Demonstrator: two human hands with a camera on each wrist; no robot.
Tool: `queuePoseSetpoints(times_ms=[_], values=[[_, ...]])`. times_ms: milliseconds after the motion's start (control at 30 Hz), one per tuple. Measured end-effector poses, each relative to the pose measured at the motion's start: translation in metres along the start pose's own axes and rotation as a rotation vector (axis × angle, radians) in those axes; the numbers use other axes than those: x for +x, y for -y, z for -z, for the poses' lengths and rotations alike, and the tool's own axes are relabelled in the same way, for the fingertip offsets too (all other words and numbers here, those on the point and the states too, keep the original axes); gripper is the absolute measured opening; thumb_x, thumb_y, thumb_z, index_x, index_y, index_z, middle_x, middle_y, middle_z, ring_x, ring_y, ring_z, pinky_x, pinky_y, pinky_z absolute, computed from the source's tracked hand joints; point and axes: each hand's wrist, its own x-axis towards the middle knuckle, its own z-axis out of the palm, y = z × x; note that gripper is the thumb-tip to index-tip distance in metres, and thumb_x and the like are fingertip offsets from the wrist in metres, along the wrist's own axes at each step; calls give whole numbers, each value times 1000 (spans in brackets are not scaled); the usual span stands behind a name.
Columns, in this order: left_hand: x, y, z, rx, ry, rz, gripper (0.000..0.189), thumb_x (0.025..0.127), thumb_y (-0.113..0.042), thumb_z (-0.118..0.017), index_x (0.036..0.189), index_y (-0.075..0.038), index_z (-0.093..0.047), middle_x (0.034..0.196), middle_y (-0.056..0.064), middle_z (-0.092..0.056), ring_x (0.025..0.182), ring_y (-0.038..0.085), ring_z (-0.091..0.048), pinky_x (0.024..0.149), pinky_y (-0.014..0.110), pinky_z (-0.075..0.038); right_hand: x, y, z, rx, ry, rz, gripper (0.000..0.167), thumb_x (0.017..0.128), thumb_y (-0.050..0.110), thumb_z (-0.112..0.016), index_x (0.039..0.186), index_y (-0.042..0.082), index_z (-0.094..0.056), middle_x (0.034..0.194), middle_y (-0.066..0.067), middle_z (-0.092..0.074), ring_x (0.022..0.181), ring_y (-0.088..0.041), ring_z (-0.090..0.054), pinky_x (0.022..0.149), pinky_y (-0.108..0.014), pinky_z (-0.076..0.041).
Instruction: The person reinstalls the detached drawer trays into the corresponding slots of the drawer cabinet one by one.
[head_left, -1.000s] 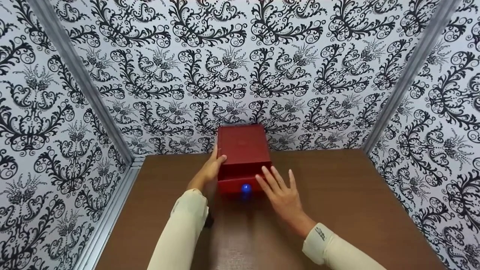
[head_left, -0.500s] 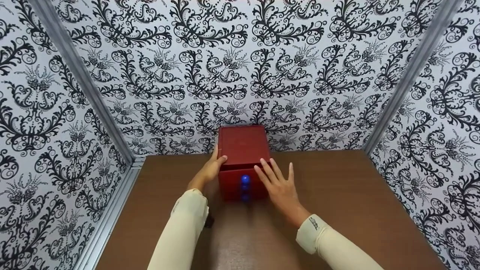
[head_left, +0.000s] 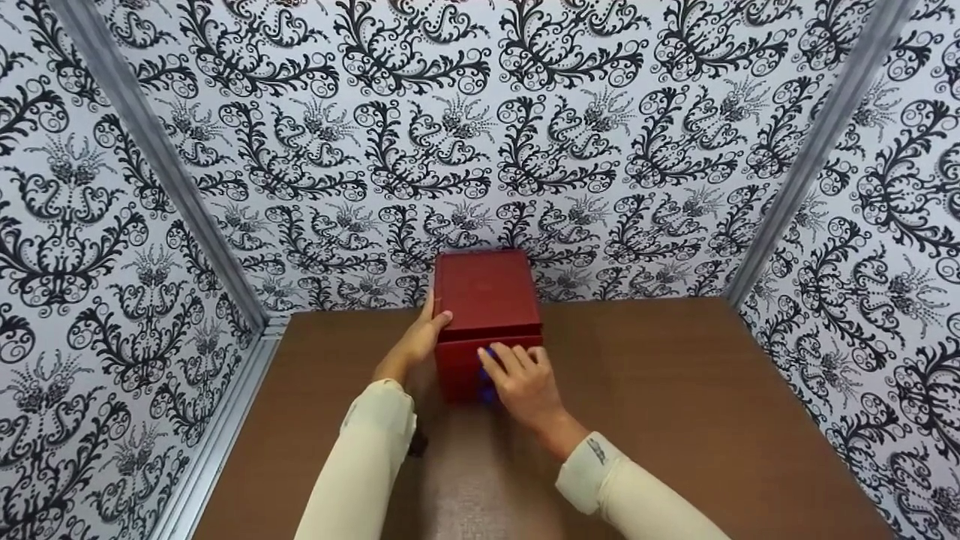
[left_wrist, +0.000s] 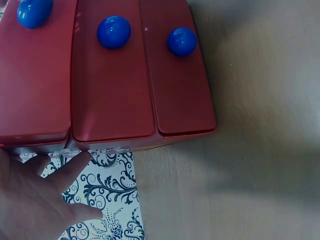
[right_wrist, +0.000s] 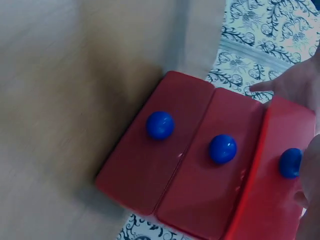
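Observation:
A small red cabinet with three stacked drawers stands against the back wall. Each drawer carries a round blue knob; the middle knob and bottom knob show plainly in the right wrist view. The top drawer sits slightly out, leaving a dark gap under the cabinet top. My left hand rests along the cabinet's left side, thumb at the top edge, its fingers spread in the left wrist view. With curled fingers my right hand pinches the top knob, partly covering it.
The cabinet stands on a brown wooden table. Behind it rises a wall with a black-and-white scroll pattern, and similar side walls meet it at grey metal posts. A small dark object shows beside the left sleeve.
The top drawer has slid inward from well out to nearly closed. My right hand, earlier spread at the drawer's right front, has shifted left and curled its fingers onto the knob. The left hand stays.

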Motion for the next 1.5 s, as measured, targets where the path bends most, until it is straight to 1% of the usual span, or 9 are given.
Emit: queuePoseSetpoints(times_ms=[333, 467, 733, 933, 1067, 1167, 1233, 1367, 1500], values=[[1, -2, -1, -17, 13, 0, 79, 105, -41, -43, 166, -26, 5, 170, 15, -21, 152, 37, -29, 126, 53, -18, -1, -1, -5, 46, 44, -39, 21, 95, 19, -64, 104, 11, -81, 98, -6, -77, 77, -24, -63, 66, -38, -44], [2, -3, -2, -42, 25, 5, 79, 105, -36, -44, 166, -23, 4, 171, 15, -14, 154, 36, -24, 127, 51, -15, -1, -3, -10, 51, 52, -55, 19, 94, 18, -67, 104, 11, -81, 99, -5, -78, 77, -23, -63, 65, -38, -43], [1, -8, -2, -96, 46, 31, 80, 104, -34, -44, 165, -25, 7, 172, 14, -7, 154, 34, -22, 128, 49, -13, -3, -9, -24, 30, 184, -104, 31, 101, 11, -52, 113, 15, -80, 109, -2, -79, 84, -22, -68, 68, -37, -45], [0, -7, 1, -107, 41, 32, 80, 105, -33, -43, 165, -26, 8, 172, 16, -8, 153, 36, -26, 127, 50, -16, -12, -5, -27, 53, 199, -125, 31, 94, 13, -67, 124, 15, -76, 119, -2, -76, 84, -22, -68, 68, -37, -44], [-2, -6, 1, -126, 37, 36, 79, 104, -32, -43, 165, -28, 8, 172, 15, -8, 150, 37, -29, 126, 51, -18, -17, -1, -18, 109, 309, -155, 52, 90, 24, -77, 139, 15, -65, 137, -2, -68, 96, -23, -68, 72, -38, -47], [-5, -8, 3, -161, 52, 32, 78, 105, -30, -42, 165, -29, 8, 172, 13, -7, 151, 37, -29, 126, 52, -18, -21, 0, -8, 198, 452, -195, 64, 93, 29, -72, 152, 17, -51, 153, -2, -55, 114, -22, -64, 79, -39, -50], [-6, -7, 2, -188, 51, 28, 78, 105, -28, -42, 165, -29, 7, 172, 12, -9, 150, 37, -31, 125, 52, -20, -24, -3, -2, 259, 483, -201, 67, 96, 31, -69, 156, 16, -45, 157, -2, -49, 122, -23, -61, 83, -40, -52], [-3, -6, -4, -208, 42, 24, 77, 105, -28, -42, 165, -29, 7, 171, 13, -14, 147, 37, -36, 124, 51, -26, -33, -21, 5, 344, 352, -208, 67, 92, 24, -73, 153, 11, -48, 151, -6, -57, 124, -24, -63, 84, -44, -56], [-1, -8, 1, -209, 60, 23, 78, 106, -29, -42, 164, -32, 10, 172, 12, -10, 151, 35, -29, 126, 50, -21, -40, -47, 8, 332, 205, -366, 60, 91, 19, -71, 148, 8, -55, 131, -8, -70, 109, -27, -69, 81, -48, -55]])
